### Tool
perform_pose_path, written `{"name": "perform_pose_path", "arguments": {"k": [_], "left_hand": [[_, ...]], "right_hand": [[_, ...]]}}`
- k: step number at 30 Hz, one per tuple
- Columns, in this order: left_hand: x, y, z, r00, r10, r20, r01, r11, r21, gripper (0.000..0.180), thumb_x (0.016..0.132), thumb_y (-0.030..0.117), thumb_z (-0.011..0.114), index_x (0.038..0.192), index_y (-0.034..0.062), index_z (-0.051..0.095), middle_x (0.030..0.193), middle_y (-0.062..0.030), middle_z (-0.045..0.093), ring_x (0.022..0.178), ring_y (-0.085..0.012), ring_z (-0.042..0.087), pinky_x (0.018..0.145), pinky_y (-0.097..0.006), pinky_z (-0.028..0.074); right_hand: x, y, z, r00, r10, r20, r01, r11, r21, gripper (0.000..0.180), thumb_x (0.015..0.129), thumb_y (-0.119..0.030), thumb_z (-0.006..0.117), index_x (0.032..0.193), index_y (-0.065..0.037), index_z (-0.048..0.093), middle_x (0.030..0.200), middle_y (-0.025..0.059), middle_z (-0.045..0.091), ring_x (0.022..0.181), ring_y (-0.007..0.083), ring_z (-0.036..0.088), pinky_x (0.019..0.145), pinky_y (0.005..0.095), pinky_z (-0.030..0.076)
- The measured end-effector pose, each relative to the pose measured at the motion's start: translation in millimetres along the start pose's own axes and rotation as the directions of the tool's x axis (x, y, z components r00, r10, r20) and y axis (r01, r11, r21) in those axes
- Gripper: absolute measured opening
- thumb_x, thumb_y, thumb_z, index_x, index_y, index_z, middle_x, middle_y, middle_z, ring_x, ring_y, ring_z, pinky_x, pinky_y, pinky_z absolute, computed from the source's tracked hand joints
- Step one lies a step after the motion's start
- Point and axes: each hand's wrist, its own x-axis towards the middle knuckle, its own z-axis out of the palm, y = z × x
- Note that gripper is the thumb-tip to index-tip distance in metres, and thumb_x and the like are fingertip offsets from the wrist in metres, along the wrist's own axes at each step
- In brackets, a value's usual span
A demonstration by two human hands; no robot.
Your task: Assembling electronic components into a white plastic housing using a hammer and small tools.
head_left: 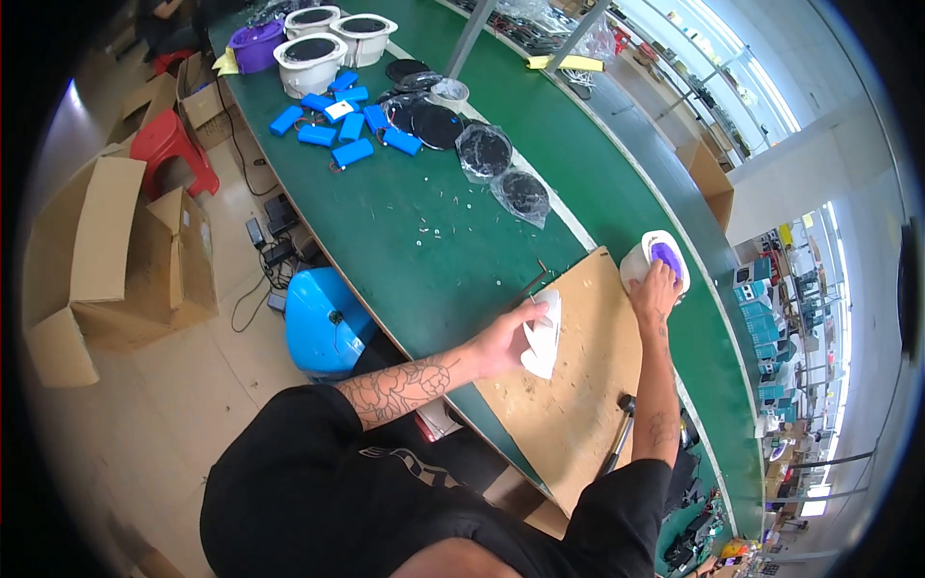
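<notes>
My left hand point(503, 339) grips a white plastic shell piece point(543, 339) standing on its edge at the near side of a brown wooden board point(578, 405). My right hand point(655, 287) reaches across the board and rests on a white round housing with a purple inner part point(663, 254), which sits at the board's far edge on the green bench point(424, 241).
Further along the bench lie several blue battery packs point(339, 120), black discs in clear bags point(501, 169), three white round housings point(310, 58) and a purple bowl point(255, 43). A tool with a black handle point(619, 433) lies beside the board. Cardboard boxes point(116, 250), a red stool point(169, 144) and a blue stool point(323, 318) stand on the floor.
</notes>
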Motion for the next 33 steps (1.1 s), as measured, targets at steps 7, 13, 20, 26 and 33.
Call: {"name": "perform_pose_path", "arguments": {"k": [7,13,20,26,33], "left_hand": [[-13,9,9,0.999,-0.017,0.028,0.020,0.992,-0.124,0.045,0.092,0.044,0.065,0.123,0.0142,0.051,0.107,-0.0089,0.060,0.100,-0.0296,0.064,0.083,-0.065,0.053],[-11,13,19,0.999,-0.038,0.031,0.043,0.981,-0.188,0.051,0.094,0.056,0.055,0.124,0.0152,0.053,0.113,-0.0119,0.060,0.107,-0.0322,0.061,0.089,-0.067,0.049],[-10,7,16,0.991,0.054,-0.123,-0.038,0.990,0.134,0.062,0.099,0.059,0.044,0.136,0.0102,0.044,0.127,-0.0102,0.056,0.118,-0.0258,0.056,0.104,-0.047,0.046],[-6,-1,12,0.986,0.132,0.099,-0.156,0.937,0.311,0.078,0.097,0.066,0.039,0.157,0.0303,0.006,0.156,-0.0175,0.025,0.141,-0.0393,0.034,0.108,-0.062,0.035],[-4,2,9,0.992,0.050,0.117,-0.095,0.903,0.420,0.080,0.097,0.065,0.040,0.157,0.0214,0.010,0.148,-0.0235,0.036,0.135,-0.0436,0.042,0.108,-0.060,0.038]], "right_hand": [[8,2,43,0.974,0.191,-0.119,-0.189,0.982,0.028,0.058,0.081,-0.019,0.073,0.131,-0.001,0.050,0.131,0.0170,0.055,0.129,0.0329,0.047,0.111,0.0520,0.031],[-97,-57,-53,0.981,-0.119,-0.154,0.194,0.625,0.756,0.040,0.088,-0.016,0.067,0.124,-0.001,0.057,0.127,0.0218,0.058,0.117,0.0394,0.057,0.099,0.0440,0.046],[-166,-109,-101,0.925,-0.363,-0.117,0.338,0.640,0.690,0.069,0.077,-0.023,0.078,0.136,-0.004,0.049,0.123,0.0192,0.060,0.108,0.0346,0.063,0.091,0.0436,0.051],[-119,-85,-55,0.997,0.067,0.045,-0.062,0.292,0.954,0.050,0.084,-0.010,0.068,0.131,-0.002,0.050,0.111,0.0160,0.063,0.087,0.0267,0.068,0.068,0.0362,0.057],[20,-32,78,0.750,0.254,0.611,-0.159,-0.827,0.539,0.034,0.090,-0.015,0.064,0.118,0.002,0.053,0.109,0.0127,0.063,0.093,0.0255,0.064,0.070,0.0384,0.057]]}}
